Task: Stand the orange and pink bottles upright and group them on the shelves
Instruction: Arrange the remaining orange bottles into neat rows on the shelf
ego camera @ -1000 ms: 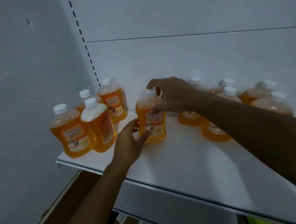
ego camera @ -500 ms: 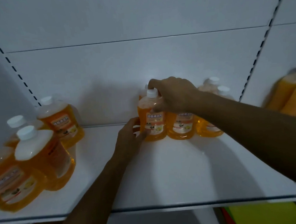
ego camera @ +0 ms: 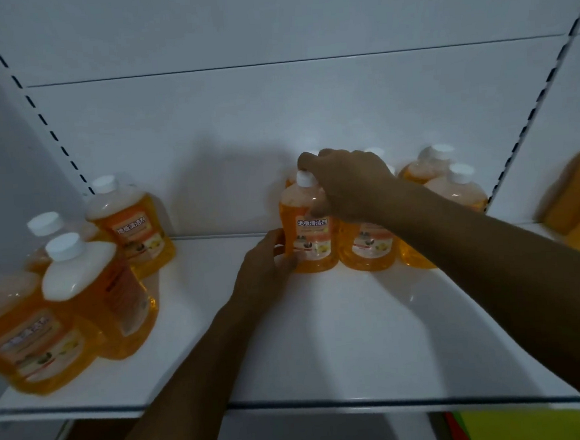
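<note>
An orange bottle (ego camera: 308, 232) with a white cap stands upright at the back of the white shelf (ego camera: 324, 337). My right hand (ego camera: 346, 185) grips its cap and shoulder from above. My left hand (ego camera: 262, 268) curls round its lower left side. It touches a second orange bottle (ego camera: 368, 248) in a cluster of several upright orange bottles (ego camera: 451, 188) behind my right arm. Another group of several orange bottles (ego camera: 94, 285) stands at the shelf's left end, blurred.
The shelf's back panel and slotted uprights (ego camera: 33, 107) rise behind. Larger orange bottles (ego camera: 579, 199) stand in the adjacent bay at the right edge. A yellow-green item (ego camera: 536, 426) lies below the shelf at lower right.
The bottle in both hands has been slid right and back against the right-hand cluster. The view has swung right, so the left group now sits at the frame's edge.
</note>
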Action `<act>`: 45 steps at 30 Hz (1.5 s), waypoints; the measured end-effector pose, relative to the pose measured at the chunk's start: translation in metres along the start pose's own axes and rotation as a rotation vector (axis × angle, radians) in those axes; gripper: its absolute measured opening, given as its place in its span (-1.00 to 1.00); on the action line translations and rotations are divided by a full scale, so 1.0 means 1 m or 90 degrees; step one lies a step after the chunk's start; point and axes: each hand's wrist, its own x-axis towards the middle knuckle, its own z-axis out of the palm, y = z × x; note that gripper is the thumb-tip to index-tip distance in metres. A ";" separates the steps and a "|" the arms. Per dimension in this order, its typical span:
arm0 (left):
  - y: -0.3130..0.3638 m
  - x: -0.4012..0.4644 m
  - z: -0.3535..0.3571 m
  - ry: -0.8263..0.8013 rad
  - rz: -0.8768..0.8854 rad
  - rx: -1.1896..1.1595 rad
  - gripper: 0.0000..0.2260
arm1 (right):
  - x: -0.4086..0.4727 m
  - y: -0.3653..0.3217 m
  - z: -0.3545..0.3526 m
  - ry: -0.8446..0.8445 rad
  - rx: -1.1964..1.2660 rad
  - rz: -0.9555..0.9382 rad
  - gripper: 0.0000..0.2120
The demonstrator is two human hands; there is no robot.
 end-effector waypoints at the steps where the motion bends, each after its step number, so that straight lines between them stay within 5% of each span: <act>1: 0.000 -0.001 0.000 0.001 -0.002 0.011 -0.60 | -0.001 -0.001 0.000 0.006 -0.010 -0.004 -0.37; 10: 0.013 -0.006 -0.005 -0.035 -0.054 0.193 -0.50 | -0.009 -0.006 0.005 0.047 -0.086 -0.025 -0.39; 15: 0.014 -0.035 -0.019 0.052 -0.075 0.218 -0.42 | -0.018 -0.013 0.011 0.104 -0.161 -0.058 -0.20; 27: -0.011 -0.140 -0.093 0.284 -0.102 0.209 -0.74 | 0.030 -0.140 0.008 0.005 0.358 -0.354 -0.25; 34: -0.030 -0.186 -0.125 0.467 -0.177 0.178 -0.89 | 0.054 -0.189 0.021 -0.099 0.413 -0.410 -0.15; 38: -0.026 -0.189 -0.130 0.414 -0.148 0.120 -0.67 | 0.052 -0.197 0.021 -0.122 0.461 -0.378 -0.19; 45: -0.027 -0.174 -0.120 0.401 -0.098 0.172 -0.69 | 0.033 -0.198 0.012 -0.122 0.520 -0.306 -0.34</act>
